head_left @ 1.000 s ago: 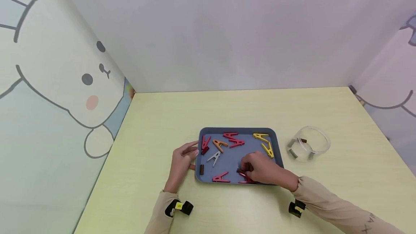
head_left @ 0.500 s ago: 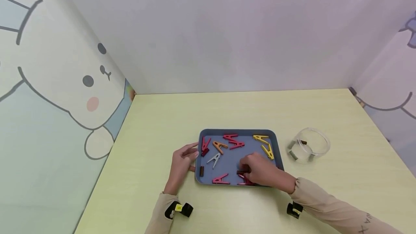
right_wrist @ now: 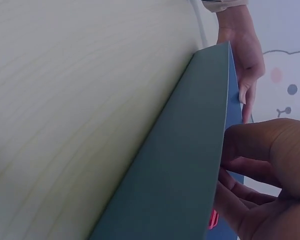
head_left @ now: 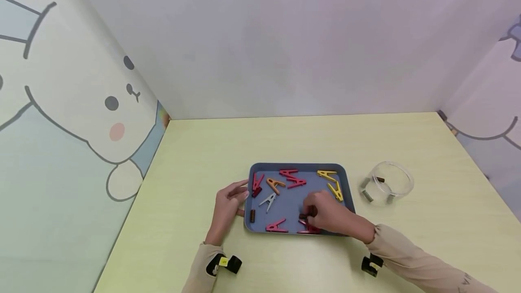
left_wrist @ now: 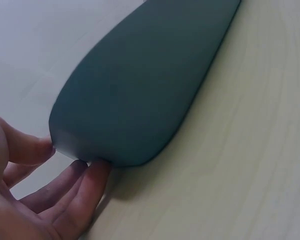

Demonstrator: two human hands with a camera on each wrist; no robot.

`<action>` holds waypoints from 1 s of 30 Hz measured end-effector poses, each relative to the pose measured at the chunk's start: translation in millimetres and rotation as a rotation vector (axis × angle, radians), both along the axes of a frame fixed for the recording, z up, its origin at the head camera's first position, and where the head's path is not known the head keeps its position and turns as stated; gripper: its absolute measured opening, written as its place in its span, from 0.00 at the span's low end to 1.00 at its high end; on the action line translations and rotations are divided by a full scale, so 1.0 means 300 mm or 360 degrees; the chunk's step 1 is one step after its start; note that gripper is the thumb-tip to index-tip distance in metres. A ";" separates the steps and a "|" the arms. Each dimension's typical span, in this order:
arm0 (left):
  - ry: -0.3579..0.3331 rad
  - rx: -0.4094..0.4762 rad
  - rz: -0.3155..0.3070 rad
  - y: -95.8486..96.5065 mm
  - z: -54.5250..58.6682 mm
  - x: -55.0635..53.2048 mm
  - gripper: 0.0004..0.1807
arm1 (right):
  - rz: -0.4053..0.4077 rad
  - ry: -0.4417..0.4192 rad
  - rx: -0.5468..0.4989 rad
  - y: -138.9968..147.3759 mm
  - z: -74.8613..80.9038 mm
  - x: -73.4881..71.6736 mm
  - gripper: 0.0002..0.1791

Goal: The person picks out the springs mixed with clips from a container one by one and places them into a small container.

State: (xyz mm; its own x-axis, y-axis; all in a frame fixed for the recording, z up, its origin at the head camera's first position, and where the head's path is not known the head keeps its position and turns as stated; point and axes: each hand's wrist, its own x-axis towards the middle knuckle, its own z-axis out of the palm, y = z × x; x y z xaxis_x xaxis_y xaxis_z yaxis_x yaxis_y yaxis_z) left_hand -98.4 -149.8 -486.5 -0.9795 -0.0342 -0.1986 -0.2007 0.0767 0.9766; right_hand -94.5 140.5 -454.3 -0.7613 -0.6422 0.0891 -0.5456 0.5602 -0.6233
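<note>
A blue-grey tray (head_left: 291, 202) lies on the table with several small plastic pegs in it. My left hand (head_left: 225, 205) holds its left end, thumb and fingertips at the rim and outer wall, as the left wrist view shows. Over the tray's front right part, my right hand (head_left: 325, 214) has its fingers curled down and pinches a small dark ribbed piece (head_left: 302, 216), which looks like a coil spring and is partly hidden. Right below those fingers lies a dark red peg (head_left: 303, 231). The right wrist view shows the fingers (right_wrist: 240, 200) behind the tray's wall.
Left in the tray are another dark ribbed piece (head_left: 253, 215), an orange peg (head_left: 275, 184) and a white peg (head_left: 268, 201). Yellow pegs (head_left: 335, 191) lie at the right. A clear round container (head_left: 400, 192) with several ribbed pieces stands right of the tray.
The right hand shifts slightly left, then back right, its fingers covering more of the dark ribbed piece now. The left hand stays on the tray's rim.
</note>
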 end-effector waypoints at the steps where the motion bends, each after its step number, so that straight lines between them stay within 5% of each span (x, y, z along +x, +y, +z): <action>1: -0.0001 0.0000 0.0001 0.000 0.001 0.001 0.19 | 0.0001 0.0001 -0.0015 0.002 -0.001 0.000 0.08; 30: 0.0004 -0.0002 0.0013 0.001 0.007 0.000 0.19 | -0.0070 -0.0233 -0.0117 0.039 0.040 0.001 0.11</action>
State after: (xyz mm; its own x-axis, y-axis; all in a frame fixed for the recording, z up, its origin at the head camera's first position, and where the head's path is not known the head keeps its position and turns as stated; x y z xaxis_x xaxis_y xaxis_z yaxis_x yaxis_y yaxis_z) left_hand -98.4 -149.5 -484.3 -0.9796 -0.0425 -0.1964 -0.1992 0.0762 0.9770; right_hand -94.2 152.2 -442.2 -0.7969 -0.6038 0.0209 -0.4220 0.5314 -0.7345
